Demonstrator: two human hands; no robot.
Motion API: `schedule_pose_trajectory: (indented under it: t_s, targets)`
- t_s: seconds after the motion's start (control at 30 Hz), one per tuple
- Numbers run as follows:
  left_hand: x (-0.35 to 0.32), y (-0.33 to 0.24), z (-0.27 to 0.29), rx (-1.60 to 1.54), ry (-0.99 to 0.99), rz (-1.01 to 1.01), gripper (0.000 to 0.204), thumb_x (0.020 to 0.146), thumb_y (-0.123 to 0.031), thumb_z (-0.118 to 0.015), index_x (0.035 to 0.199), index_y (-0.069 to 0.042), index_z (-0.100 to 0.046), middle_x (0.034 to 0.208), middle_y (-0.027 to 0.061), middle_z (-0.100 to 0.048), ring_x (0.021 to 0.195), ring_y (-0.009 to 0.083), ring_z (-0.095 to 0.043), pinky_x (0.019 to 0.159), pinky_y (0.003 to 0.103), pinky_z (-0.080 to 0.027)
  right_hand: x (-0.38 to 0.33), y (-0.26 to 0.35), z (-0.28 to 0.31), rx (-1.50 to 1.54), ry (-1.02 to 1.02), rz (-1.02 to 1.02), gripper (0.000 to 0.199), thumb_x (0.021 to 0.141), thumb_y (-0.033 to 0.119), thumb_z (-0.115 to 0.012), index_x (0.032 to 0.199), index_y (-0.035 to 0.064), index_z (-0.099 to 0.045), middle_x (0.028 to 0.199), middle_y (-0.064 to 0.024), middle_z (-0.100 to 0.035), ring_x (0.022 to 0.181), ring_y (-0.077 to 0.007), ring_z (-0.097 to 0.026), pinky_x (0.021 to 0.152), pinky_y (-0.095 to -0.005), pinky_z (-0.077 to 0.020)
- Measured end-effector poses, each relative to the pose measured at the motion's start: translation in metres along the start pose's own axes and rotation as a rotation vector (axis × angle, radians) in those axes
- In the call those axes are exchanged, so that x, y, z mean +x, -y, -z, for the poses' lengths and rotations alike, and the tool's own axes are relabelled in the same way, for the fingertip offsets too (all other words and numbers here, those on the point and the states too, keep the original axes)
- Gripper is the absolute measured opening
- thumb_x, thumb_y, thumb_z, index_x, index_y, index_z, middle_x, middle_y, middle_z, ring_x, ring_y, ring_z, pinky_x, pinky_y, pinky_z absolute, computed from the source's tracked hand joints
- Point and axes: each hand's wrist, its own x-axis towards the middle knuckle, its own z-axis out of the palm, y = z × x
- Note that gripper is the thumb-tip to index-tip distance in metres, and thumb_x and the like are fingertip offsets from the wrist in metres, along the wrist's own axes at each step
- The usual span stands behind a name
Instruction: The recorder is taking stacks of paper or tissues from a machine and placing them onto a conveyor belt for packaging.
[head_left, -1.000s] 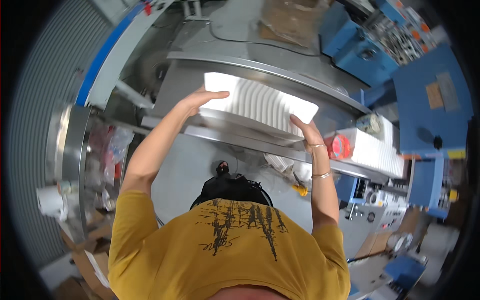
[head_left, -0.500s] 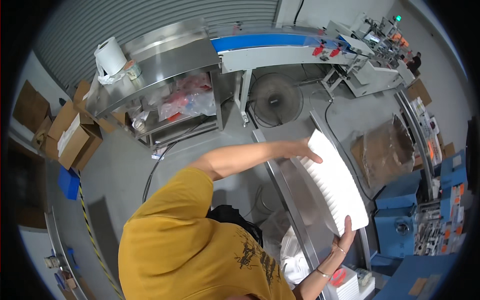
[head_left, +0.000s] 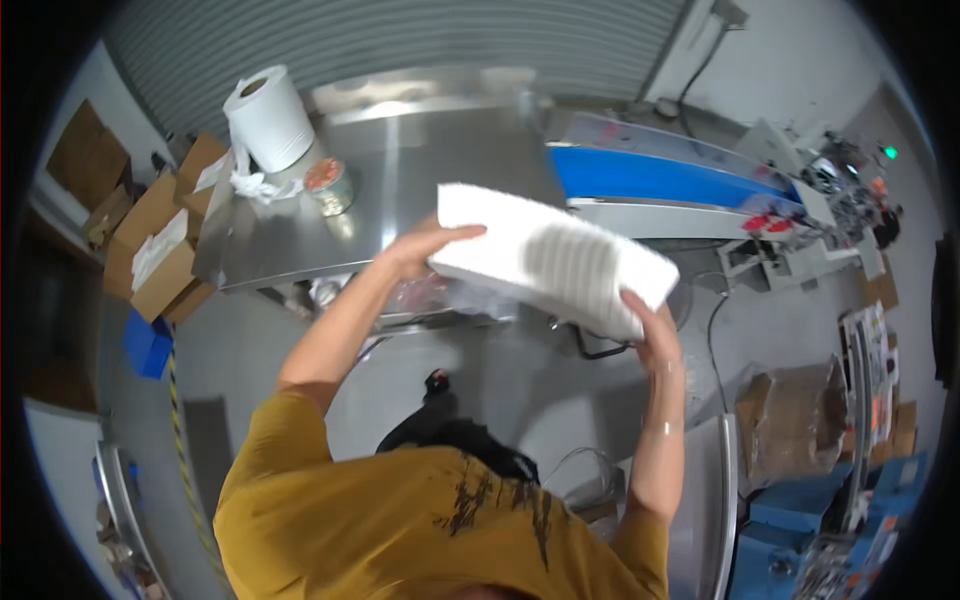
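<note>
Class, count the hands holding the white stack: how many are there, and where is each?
2. The left hand is at the left end of the white stack; the right hand is at its right end. Some fingers are hidden, but both hands show.

Can [head_left: 330, 190] on tbl [head_left: 430, 150], stack [head_left: 540, 250] btwn L hand [head_left: 428, 247] & R hand [head_left: 658, 338]

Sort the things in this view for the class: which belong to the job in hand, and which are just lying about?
In the job:
- white ridged stack, held near its ends
- left hand
- right hand

Apparently lying about:
- white paper roll and round container on the steel table
- open cardboard box
</note>
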Motion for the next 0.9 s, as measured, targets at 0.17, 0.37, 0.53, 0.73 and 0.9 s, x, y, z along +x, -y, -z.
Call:
schedule_pose_trajectory:
  t_s: [0.17,0.37,0.53,0.73,0.9]
  targets:
    - [0.044,0.025,0.169,0.047,-0.289,0.133,0.105,0.075,-0.061,-0.070,0.148,-0.002,-0.025,0.153,0.0186,-0.028,0.141,0.0309,-0.026,0.115,0.041,-0.017,0.177,-0.013,-0.095,-0.004,0.362,-0.240,0.063,0.082,0.022,-0.073,0.135,0.0039,-0.045,0.121,-0.0101,-0.057,0.111,-0.0227,-0.056,0.091,-0.0353,-0.0473]
    - [0.046,-0.016,0.190,0.328,-0.447,0.106,0.110,0.074,-0.067,-0.067,0.148,0.000,-0.022,0.151,0.0195,-0.030,0.139,0.0321,-0.028,0.112,0.043,-0.025,0.252,-0.026,-0.142,-0.036,0.357,-0.254,0.055,0.081,0.014,-0.073,0.129,0.0055,-0.048,0.119,-0.0083,-0.059,0.106,-0.0223,-0.059,0.091,-0.0337,-0.0501]
    - [0.056,-0.017,0.208,0.367,-0.551,0.024,0.109,0.075,-0.069,-0.065,0.145,0.004,-0.026,0.143,0.0239,-0.040,0.136,0.0330,-0.036,0.108,0.039,-0.032,0.254,-0.016,-0.151,-0.041,0.334,-0.201,0.054,0.082,0.018,-0.073,0.129,0.0053,-0.049,0.118,-0.0079,-0.060,0.107,-0.0211,-0.059,0.090,-0.0322,-0.0498]
    - [0.025,-0.048,0.140,0.976,-0.974,0.304,0.081,0.081,-0.057,-0.064,0.133,0.002,-0.047,0.128,0.0278,-0.053,0.123,0.0401,-0.048,0.101,0.046,-0.039,0.283,-0.045,-0.110,-0.451,0.282,0.021,0.050,0.088,0.035,-0.068,0.125,0.0038,-0.053,0.113,-0.0061,-0.062,0.104,-0.0184,-0.060,0.087,-0.0292,-0.0488]
    - [0.050,-0.032,0.038,0.989,-1.102,-0.510,0.065,0.080,-0.034,-0.071,0.129,0.002,-0.048,0.120,0.0260,-0.055,0.115,0.0403,-0.051,0.095,0.053,-0.040,0.274,0.004,-0.092,-0.517,0.346,-0.255,0.054,0.092,0.046,-0.060,0.123,0.0023,-0.053,0.109,-0.0061,-0.060,0.098,-0.0179,-0.060,0.085,-0.0296,-0.0488]
